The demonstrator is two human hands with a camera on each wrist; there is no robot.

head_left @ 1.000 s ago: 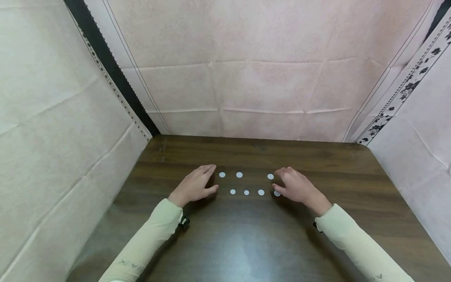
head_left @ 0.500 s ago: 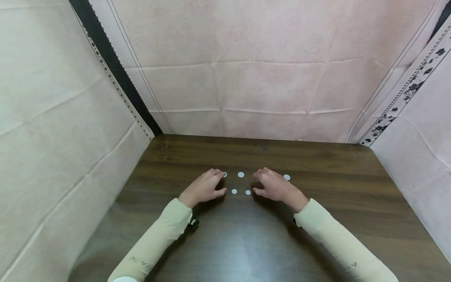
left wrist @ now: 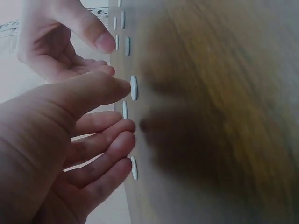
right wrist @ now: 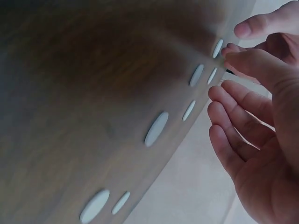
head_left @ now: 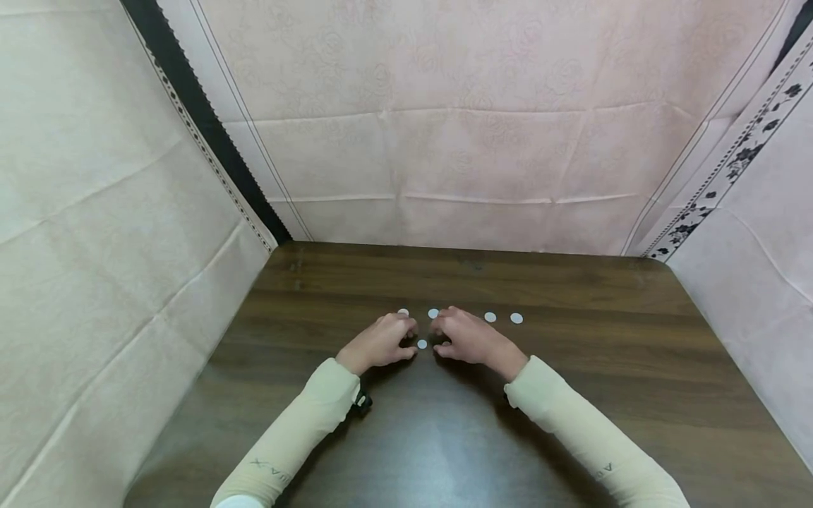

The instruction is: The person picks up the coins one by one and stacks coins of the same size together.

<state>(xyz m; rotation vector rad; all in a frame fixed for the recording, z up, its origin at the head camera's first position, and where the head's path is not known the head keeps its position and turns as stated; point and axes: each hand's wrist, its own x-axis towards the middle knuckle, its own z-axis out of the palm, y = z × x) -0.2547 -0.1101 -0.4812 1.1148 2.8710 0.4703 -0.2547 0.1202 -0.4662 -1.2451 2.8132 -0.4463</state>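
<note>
OK, left hand (head_left: 381, 343) and right hand (head_left: 468, 337): fingers bent, thumbs apart, nothing visibly held. White disc (head_left: 422, 344) sits between them, mid-frame, on counter (head_left: 406, 437). Best pinch rim, low; don't nudge other discs (head_left: 490, 317).

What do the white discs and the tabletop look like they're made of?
White discs: perhaps plastic or stone, from their smooth, matte-looking faces; I can't tell which.
Tabletop: wood or wood-look laminate, brown and streaky-grained; the soft glare suggests a satin finish.

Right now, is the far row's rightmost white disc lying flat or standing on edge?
Flat: the head view shows the white disc, round face up, on the wood-grain table, apart from the right hand.
</note>
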